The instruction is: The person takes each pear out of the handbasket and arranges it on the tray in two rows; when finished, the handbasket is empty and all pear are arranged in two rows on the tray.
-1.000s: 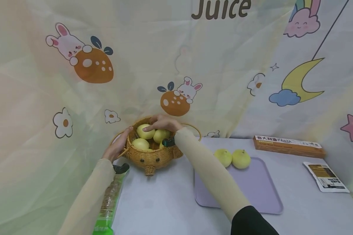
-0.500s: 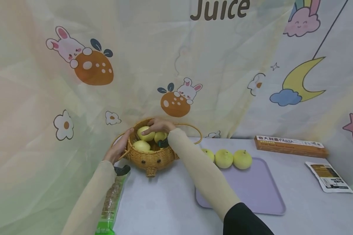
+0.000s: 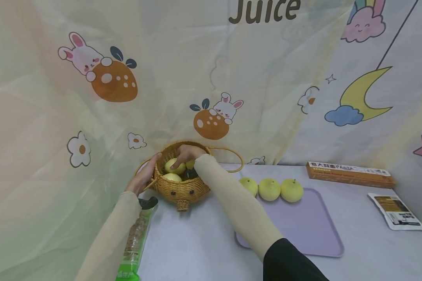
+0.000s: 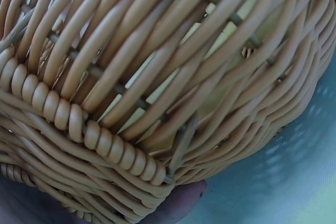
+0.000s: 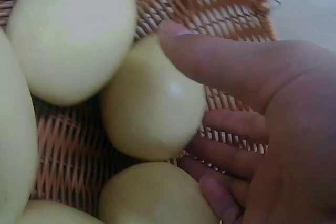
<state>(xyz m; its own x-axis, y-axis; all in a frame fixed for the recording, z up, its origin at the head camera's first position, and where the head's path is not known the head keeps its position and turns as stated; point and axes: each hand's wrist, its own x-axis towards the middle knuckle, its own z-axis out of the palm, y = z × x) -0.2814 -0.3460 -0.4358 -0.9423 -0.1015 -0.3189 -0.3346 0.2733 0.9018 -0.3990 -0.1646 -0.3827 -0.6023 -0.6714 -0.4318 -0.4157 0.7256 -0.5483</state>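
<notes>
A wicker basket (image 3: 183,192) with an animal face stands at the back of the table, holding several yellow-green pears (image 3: 174,167). My left hand (image 3: 145,176) grips its left side near the handle. In the left wrist view the basket weave (image 4: 136,72) fills most of the frame, and a fingertip (image 4: 190,196) shows below it. My right hand (image 3: 189,153) reaches inside the basket. Seen from the right wrist, its thumb lies on one pear (image 5: 152,100) and its fingers bend along the far side. The fingers' full contact is partly hidden.
Three pears (image 3: 269,190) sit in a row along the back of a purple tray (image 3: 302,226), partly behind my right forearm. A brown box (image 3: 349,175) and a white pouch (image 3: 396,211) lie farther right. A green-ended packet (image 3: 135,246) lies beside my left forearm.
My right hand has gone lower and slightly left into the basket, its thumb coming down onto a pear. A third pear on the tray has come into sight. The left hand keeps its hold.
</notes>
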